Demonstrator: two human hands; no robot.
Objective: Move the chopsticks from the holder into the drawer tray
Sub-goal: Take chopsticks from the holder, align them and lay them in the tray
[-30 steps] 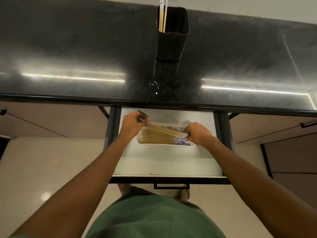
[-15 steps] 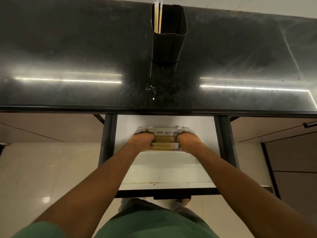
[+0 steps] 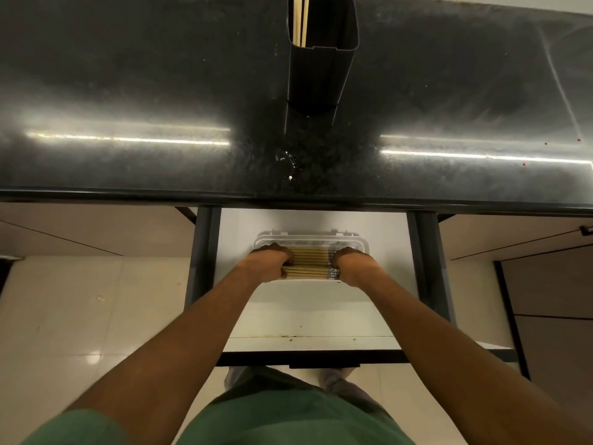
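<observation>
Looking down past both forearms, the head view shows an open drawer pulled out from under a dark polished table, whose front edge crosses the frame just above the drawer. Dark side rails bound the drawer at left and right, and its white floor lies bare between the tray and the front panel, leaving open room on the near side. The white tray sits toward the back of the drawer, its far rim close to the table's edge overhead. A bundle of chopsticks lies flat in the tray, running left to right, with the patterned ends at the right. The left hand covers the left ends of the bundle and the right hand covers the right ends; the fingers of each are curled down over the sticks and touch them, though whether they clamp the sticks or merely press on them cannot be told. On the table, a dark square holder stands upright, well apart from the hands, with a few remaining chopsticks leaning in its left corner.
</observation>
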